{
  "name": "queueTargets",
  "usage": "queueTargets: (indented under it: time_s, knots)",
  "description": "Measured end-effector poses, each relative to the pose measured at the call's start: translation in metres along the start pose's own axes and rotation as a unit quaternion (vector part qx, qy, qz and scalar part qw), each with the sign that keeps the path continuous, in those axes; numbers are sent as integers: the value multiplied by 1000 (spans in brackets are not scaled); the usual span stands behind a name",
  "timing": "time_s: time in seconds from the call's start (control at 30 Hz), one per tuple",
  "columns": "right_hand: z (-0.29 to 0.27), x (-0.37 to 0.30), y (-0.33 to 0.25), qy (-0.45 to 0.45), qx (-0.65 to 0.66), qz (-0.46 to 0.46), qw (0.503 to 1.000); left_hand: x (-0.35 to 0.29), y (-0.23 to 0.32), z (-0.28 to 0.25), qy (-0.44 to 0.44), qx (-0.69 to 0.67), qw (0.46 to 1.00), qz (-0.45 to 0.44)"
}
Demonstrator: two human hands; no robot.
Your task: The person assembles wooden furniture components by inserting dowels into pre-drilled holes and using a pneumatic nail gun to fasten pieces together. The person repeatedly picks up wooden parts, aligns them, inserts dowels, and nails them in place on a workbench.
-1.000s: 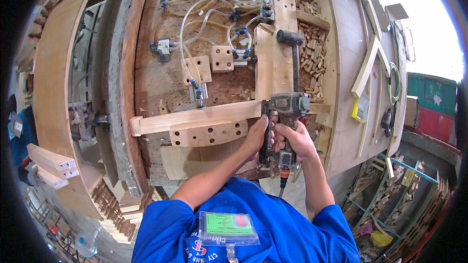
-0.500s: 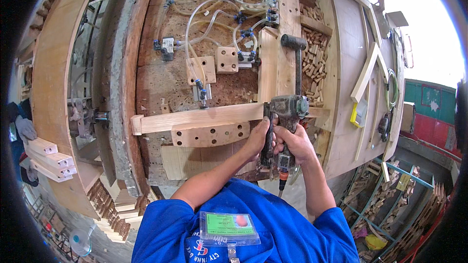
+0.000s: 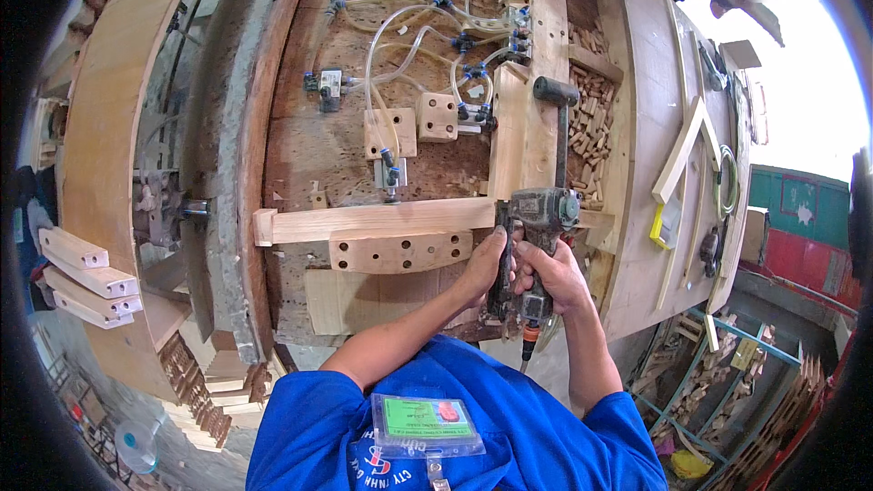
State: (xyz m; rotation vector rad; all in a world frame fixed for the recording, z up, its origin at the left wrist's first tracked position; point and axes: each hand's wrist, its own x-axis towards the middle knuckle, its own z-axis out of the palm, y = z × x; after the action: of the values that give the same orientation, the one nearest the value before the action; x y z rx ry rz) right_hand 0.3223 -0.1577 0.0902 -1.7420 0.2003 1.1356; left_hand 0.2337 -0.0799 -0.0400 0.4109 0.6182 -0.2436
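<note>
Both my hands grip a dark pneumatic nail gun [image 3: 544, 216] at the right end of a long pale wooden rail [image 3: 391, 216]. My right hand [image 3: 558, 277] is closed round its handle, where an air hose with an orange coupling [image 3: 530, 334] hangs. Beside it, my left hand [image 3: 486, 264] is closed on the narrow black magazine [image 3: 500, 284]. The gun's nose is at the joint between the rail and an upright wooden piece; whether it touches is hidden. Along the rail's near side lies a block with several holes [image 3: 400, 252]. A small air cylinder [image 3: 391, 177] stands against its far side.
A hammer [image 3: 556, 91] lies just beyond the gun, next to a trough of dowels [image 3: 591, 118]. Clear air tubes [image 3: 373, 55] loop over the bench. At left, another person's gloved hands are by stacked wooden pieces [image 3: 89, 277]. A rack of offcuts [image 3: 727, 373] stands at lower right.
The whole view has shifted slightly, so the bench sits a little lower and to the right. My hands keep their hold on the nail gun at the same joint.
</note>
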Motion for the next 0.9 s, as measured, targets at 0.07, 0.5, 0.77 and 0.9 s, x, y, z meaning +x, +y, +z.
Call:
queueTargets:
  time_s: [0.07, 0.5, 0.77, 0.9]
  knots:
    - [-1, 2, 2, -4, 1, 3, 1000, 2, 0, -1, -3, -5, 1000, -11]
    - [3, 4, -1, -10, -21, 3, 1000, 7, -6, -6, -16, -23, 1000, -10]
    - [14, 0, -9, 8, -58, 25, 998, -1, 0, -4, -52, -35, 998, -7]
    - [2, -11, -2, 8, -75, -3, 997, -8, 3, 2, -61, 29, 997, -24]
